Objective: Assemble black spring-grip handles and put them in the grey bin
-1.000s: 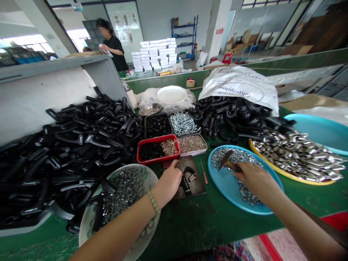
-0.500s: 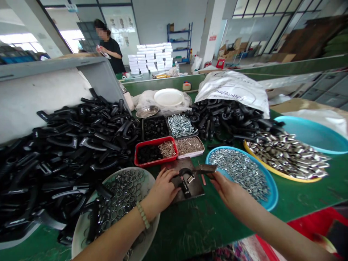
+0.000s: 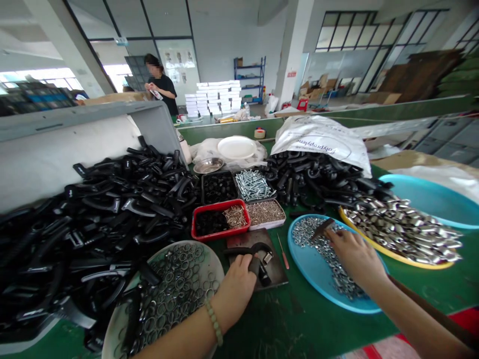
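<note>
My left hand point(image 3: 235, 286) is closed on a black curved plastic part point(image 3: 258, 248), which lies on a dark metal plate point(image 3: 277, 276). A dark covering sits on one fingertip, and a small silvery metal piece point(image 3: 267, 258) shows in the part's curve. My right hand point(image 3: 354, 254) is above the blue tray point(image 3: 299, 271) of small silvery metal pieces, its fingers closed round a hammer point(image 3: 321, 228). The hammer's head points left, while its handle runs back along my forearm. Between the plate and the tray lies a screwdriver point(image 3: 283, 254) with a pinkish handle.
Black handle-like parts point(image 3: 149, 199) are heaped at left, beside a bowl of metal rings point(image 3: 175, 284). Behind the plate stand a red box point(image 3: 220, 234), a tray of screws point(image 3: 254, 184) and a box of small pins point(image 3: 265, 213). A yellow tray point(image 3: 407, 257) holds metal sleeves. A person point(image 3: 162, 87) stands behind.
My right hand has moved right with the hammer, from beside the black part to over the blue tray. My left hand stays at the black part. The view has tilted up slightly.
</note>
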Demonstrator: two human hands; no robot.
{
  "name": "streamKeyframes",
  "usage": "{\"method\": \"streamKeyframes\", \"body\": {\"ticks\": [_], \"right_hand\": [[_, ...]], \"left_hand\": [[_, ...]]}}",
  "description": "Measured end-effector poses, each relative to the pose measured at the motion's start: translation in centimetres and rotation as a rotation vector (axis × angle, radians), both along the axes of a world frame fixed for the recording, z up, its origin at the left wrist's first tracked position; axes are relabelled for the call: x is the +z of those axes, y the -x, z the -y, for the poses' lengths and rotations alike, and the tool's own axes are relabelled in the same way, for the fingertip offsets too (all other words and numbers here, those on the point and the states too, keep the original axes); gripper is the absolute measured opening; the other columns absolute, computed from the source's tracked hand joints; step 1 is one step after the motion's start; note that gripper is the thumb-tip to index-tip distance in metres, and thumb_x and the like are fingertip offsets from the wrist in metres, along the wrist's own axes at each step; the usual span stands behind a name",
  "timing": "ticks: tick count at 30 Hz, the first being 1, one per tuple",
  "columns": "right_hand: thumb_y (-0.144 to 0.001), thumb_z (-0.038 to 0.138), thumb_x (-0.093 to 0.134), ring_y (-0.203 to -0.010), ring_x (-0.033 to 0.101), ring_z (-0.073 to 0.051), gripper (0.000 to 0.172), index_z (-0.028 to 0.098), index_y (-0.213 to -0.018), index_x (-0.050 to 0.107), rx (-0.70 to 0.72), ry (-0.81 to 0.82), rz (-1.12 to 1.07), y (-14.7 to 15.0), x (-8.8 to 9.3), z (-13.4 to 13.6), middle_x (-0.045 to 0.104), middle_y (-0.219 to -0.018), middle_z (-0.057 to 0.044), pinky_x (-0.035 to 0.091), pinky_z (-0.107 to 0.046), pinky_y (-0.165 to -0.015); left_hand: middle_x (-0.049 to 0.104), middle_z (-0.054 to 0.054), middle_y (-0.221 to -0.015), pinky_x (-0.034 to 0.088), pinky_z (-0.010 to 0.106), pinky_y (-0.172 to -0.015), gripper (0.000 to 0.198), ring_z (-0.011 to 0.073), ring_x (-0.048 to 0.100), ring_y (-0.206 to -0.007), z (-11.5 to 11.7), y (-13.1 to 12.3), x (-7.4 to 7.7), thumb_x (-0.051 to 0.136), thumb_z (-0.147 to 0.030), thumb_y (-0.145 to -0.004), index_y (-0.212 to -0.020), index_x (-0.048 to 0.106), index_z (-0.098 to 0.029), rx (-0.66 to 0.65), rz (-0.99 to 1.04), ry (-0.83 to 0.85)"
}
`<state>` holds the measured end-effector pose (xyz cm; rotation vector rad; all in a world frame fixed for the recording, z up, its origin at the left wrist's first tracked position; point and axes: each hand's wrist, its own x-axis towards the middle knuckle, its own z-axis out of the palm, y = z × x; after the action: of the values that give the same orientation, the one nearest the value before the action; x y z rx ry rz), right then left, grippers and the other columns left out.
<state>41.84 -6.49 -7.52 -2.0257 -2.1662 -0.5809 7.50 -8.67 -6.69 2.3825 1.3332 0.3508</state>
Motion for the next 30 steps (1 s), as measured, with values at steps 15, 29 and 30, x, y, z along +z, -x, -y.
{"method": "streamKeyframes", "body": {"ticks": [15,29,30], "right_hand": [[-0.088,0.016,0.046,-0.099,0.053,-0.025,0.02,0.013,-0.09,0.066,0.384,0.275,-0.103,14.5,2.6,-13.9,0.066,-0.095,-0.015,0.036,-0.034,-0.08],[-0.08,0.011,0.043,-0.079,0.063,-0.014,0.024,0.018,-0.089,0.064,0.467,0.349,-0.57,13.0,2.6,-9.6,0.069,-0.085,-0.002,0.047,-0.025,-0.073],[-0.081,0.013,0.044,-0.078,0.063,-0.014,0.022,0.019,-0.088,0.064,0.49,0.385,-0.635,13.4,2.5,-8.4,0.069,-0.084,-0.001,0.048,-0.025,-0.072]], "left_hand": [[0.063,0.009,-0.094,0.045,0.034,-0.077,0.026,0.0231,0.06,-0.085,-4.1,0.8,2.5,0.053,-0.04,-0.085,-0.082,0.065,-0.017,0.146,-0.152,0.024],[0.065,0.012,-0.095,0.035,0.044,-0.085,0.021,0.027,0.053,-0.098,-17.7,-6.8,1.4,0.049,-0.024,-0.088,-0.083,0.067,-0.014,0.118,-0.124,-0.194],[0.065,0.012,-0.098,0.035,0.044,-0.085,0.021,0.0269,0.053,-0.099,-17.7,-6.6,1.3,0.049,-0.025,-0.088,-0.084,0.067,-0.015,0.122,-0.116,-0.196]]}}
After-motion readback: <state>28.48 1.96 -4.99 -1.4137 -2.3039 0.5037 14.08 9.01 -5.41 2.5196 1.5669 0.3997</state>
